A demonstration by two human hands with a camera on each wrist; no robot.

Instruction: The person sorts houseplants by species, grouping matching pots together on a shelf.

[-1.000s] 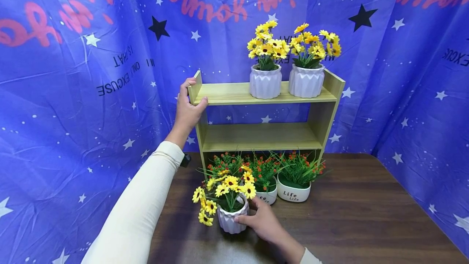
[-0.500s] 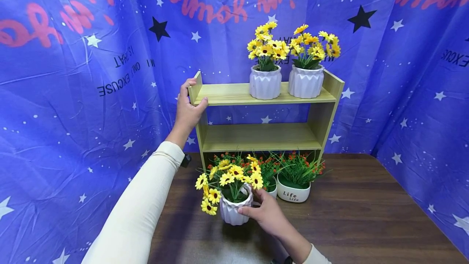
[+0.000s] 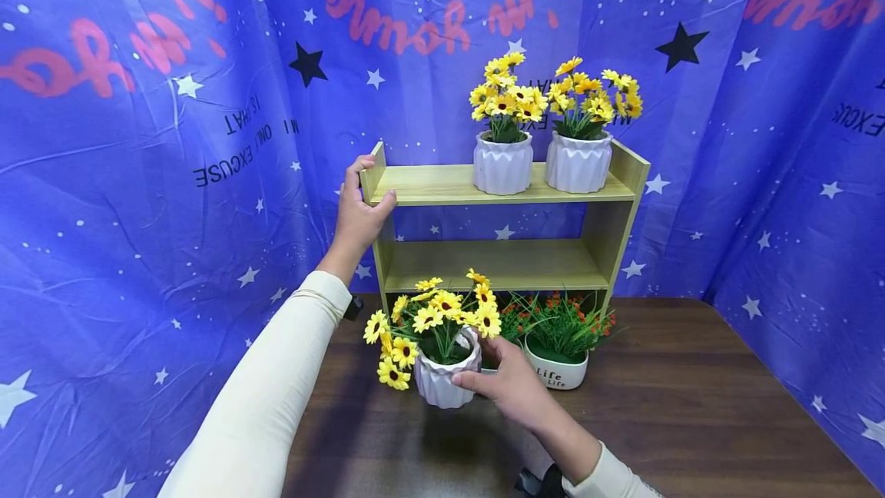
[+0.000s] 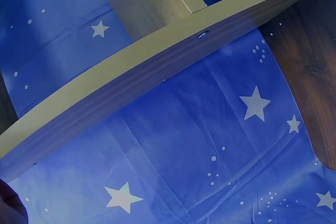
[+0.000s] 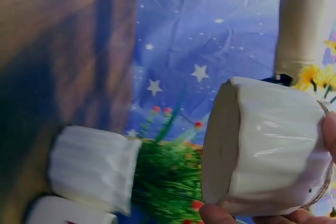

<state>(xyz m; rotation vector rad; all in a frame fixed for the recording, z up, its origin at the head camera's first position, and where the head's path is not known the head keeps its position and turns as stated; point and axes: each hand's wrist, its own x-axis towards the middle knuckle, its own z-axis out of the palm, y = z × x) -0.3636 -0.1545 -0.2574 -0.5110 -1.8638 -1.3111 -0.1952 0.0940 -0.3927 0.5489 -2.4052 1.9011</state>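
Note:
My left hand (image 3: 358,217) grips the top of the left side panel of a light wooden shelf (image 3: 429,183), thumb over the top board's front edge. The left wrist view shows that side panel (image 4: 105,93) and a bit of the hand at the lower left. My right hand (image 3: 515,386) holds a white fluted flowerpot (image 3: 442,383) with yellow daisy-like flowers by its right side, off the table and before the shelf's lower left. In the right wrist view the pot (image 5: 278,145) lies sideways in the picture, its underside showing. It partly hides the plants behind.
Two similar pots of yellow flowers, one (image 3: 502,167) left of the other (image 3: 578,165), stand on the top board's right half. Below, white "Life" pots (image 3: 553,373) of red-flowered greenery stand on the brown table (image 3: 677,406). A blue star-printed curtain (image 3: 242,121) hangs around.
My right hand has lifted the pot of yellow flowers off the table, moving it up and slightly forward. My left hand keeps its hold on the shelf. The head view has tilted slightly.

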